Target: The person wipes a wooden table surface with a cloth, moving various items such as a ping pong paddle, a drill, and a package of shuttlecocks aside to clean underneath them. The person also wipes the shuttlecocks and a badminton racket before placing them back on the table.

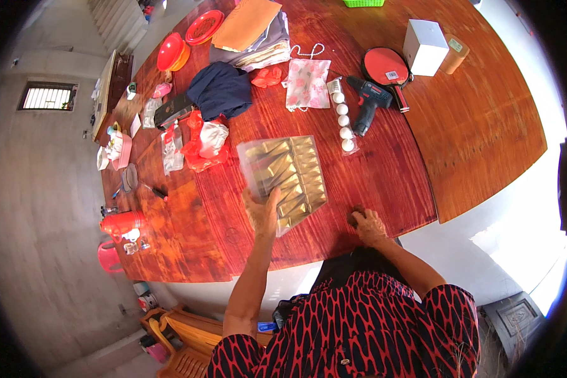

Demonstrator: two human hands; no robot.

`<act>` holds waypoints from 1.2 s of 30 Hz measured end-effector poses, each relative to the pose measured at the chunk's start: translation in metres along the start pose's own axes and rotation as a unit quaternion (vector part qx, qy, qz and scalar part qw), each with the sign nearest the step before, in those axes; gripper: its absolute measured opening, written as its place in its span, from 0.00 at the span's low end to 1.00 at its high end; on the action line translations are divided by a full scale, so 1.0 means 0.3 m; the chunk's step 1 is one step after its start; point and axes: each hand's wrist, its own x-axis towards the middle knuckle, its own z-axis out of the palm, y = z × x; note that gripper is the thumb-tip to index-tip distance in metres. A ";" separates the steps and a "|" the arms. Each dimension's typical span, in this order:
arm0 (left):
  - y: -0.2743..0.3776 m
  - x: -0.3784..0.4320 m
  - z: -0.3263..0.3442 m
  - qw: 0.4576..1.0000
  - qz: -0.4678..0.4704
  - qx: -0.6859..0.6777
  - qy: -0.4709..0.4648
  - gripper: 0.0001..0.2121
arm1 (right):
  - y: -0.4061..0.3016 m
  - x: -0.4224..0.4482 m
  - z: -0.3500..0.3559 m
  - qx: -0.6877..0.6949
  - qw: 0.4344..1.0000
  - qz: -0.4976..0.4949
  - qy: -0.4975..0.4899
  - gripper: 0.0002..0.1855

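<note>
My left hand (261, 211) grips the near left edge of a clear plastic package (288, 177), its thumb on top. Rows of gold, folded-looking pieces show through the plastic. The package is tilted over the red-brown wooden table (245, 250). Close to the table's near edge, my right hand (371, 227) has its fingers curled on a small dark brown object (355, 216), mostly covered by them. Beyond it lie a clear sleeve of white table tennis balls (343, 120) and a Bosch cordless drill (369, 101).
A red table tennis paddle (385, 66) and a white box (424, 47) are at the far right. Folded cloths (260, 59), a navy cloth (221, 90) and a red plastic bag (205, 158) lie farther left. A red thermos (125, 224) is near the left edge.
</note>
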 end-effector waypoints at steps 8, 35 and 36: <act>0.150 0.119 0.214 0.941 0.128 0.313 -0.035 0.36 | 0.199 0.067 -0.132 -0.031 0.994 0.089 0.056 0.22; 0.374 0.597 0.539 0.857 0.269 0.426 -0.112 0.43 | 0.297 0.228 -0.164 -0.092 0.984 0.150 0.020 0.27; 0.400 0.584 0.549 0.846 0.272 0.447 -0.100 0.45 | 0.319 0.229 -0.141 -0.117 0.980 0.159 0.037 0.29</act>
